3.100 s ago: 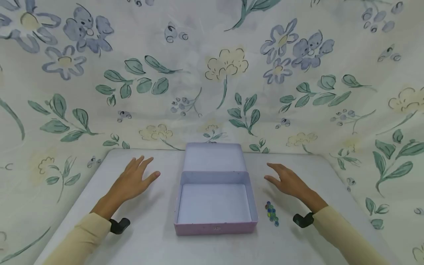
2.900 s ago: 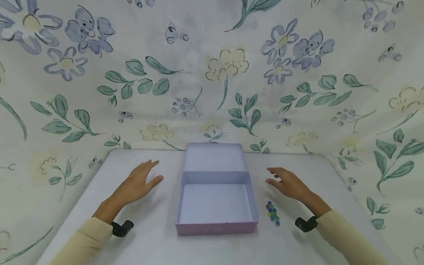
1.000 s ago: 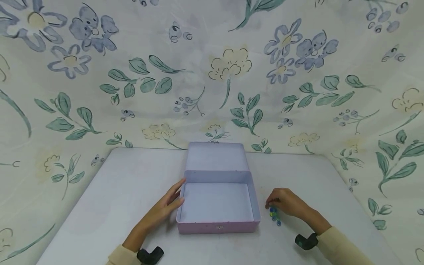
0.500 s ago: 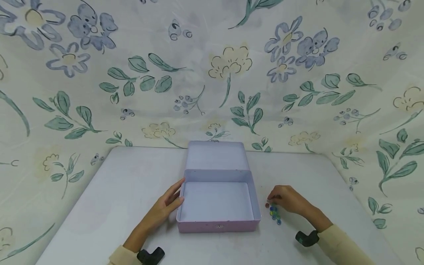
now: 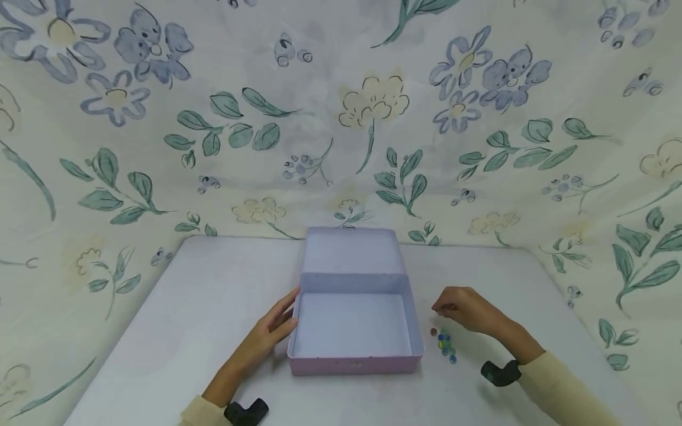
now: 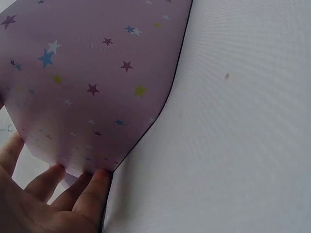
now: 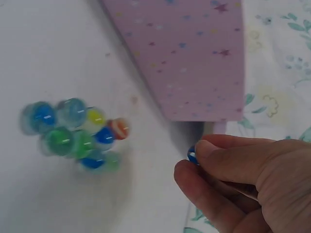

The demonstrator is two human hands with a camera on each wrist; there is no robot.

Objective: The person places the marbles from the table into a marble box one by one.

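Note:
An open tin box (image 5: 356, 365), pink with printed stars outside and pale inside, stands mid-table with its lid tipped back. My left hand (image 5: 266, 331) rests against the box's left side; in the left wrist view its fingertips (image 6: 99, 179) touch the starred wall. My right hand (image 5: 469, 310) is raised to the right of the box, pinching a blue marble (image 7: 192, 155) between thumb and fingers, as the right wrist view shows. Below that hand, a cluster of several glass marbles (image 5: 446, 347) in blue, green and yellow lies on the table, with a reddish-brown marble (image 5: 434, 332) at its far end.
The white table (image 5: 213, 284) carries the box and marbles. A floral cloth (image 5: 367, 148) hangs behind the table and along its sides. Each wrist wears a black camera, such as the right wrist camera (image 5: 501, 374).
My left hand has come from the air to the box's left side. The right hand went down to the marbles, picked up a blue one, and now lifts it away from the cluster.

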